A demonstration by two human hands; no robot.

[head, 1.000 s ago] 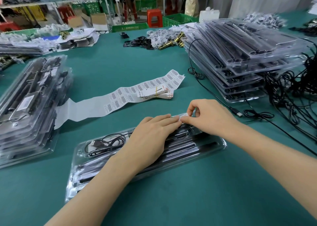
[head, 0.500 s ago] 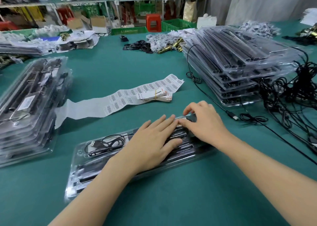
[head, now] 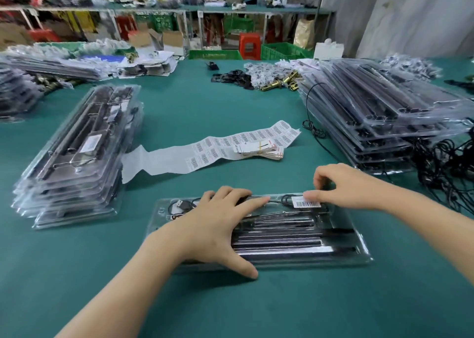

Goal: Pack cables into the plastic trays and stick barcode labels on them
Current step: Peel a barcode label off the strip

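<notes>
Left hand (head: 213,224), fingers spread flat, steadies the tray (head: 359,250); right hand (head: 341,183), fingers curled and pinching the barcode label (head: 306,204), should smooth it flat.

No text or number is legible.
- White rectangular barcode label (head: 306,203): black bars, digits too small to read. On the clear plastic tray (head: 359,245), pinched at one end by the fingers (head: 311,196) of the right hand (head: 341,186).
- Long white paper label strip (head: 225,145), beyond the fingers on the green bench (head: 256,307): rows of barcodes, unreadable.
- Banded bundle of white cards (head: 259,149) on the strip: red print, blurred.
</notes>
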